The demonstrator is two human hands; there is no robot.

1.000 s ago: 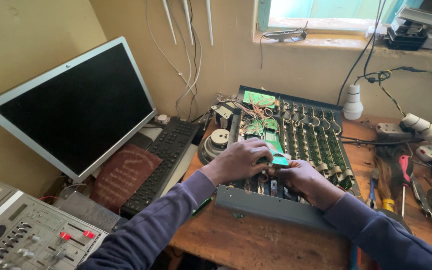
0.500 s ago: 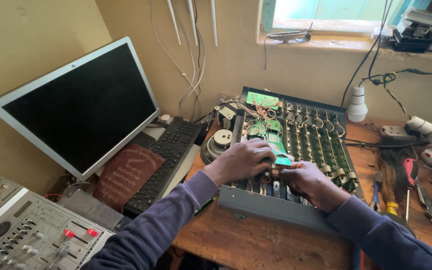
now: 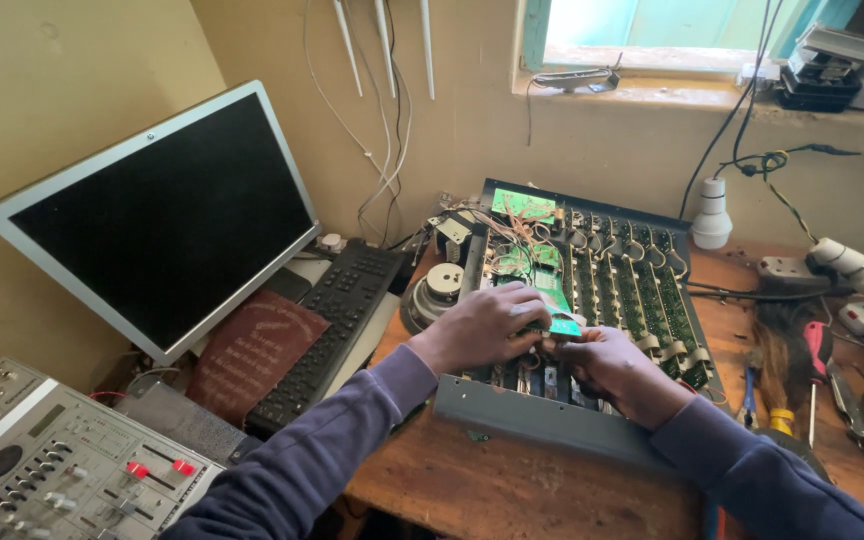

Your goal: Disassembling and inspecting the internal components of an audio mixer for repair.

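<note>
Hands (image 3: 542, 345) pinching green board (image 3: 562, 322), mixer chassis (image 3: 592, 290), monitor (image 3: 167, 225) left

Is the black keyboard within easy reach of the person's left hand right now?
Probably yes. The left hand rests on the opened mixer, and the keyboard lies just to its left with only a small round part between.

The opened mixer (image 3: 592, 300) lies on the table (image 3: 512, 490), with both hands, left (image 3: 482, 325) and right (image 3: 607, 365), inside its near end. Left of it are a keyboard (image 3: 337, 325) and monitor (image 3: 167, 215); right of it lie screwdrivers (image 3: 852, 400). Behind stands a bulb (image 3: 712, 215).
</note>
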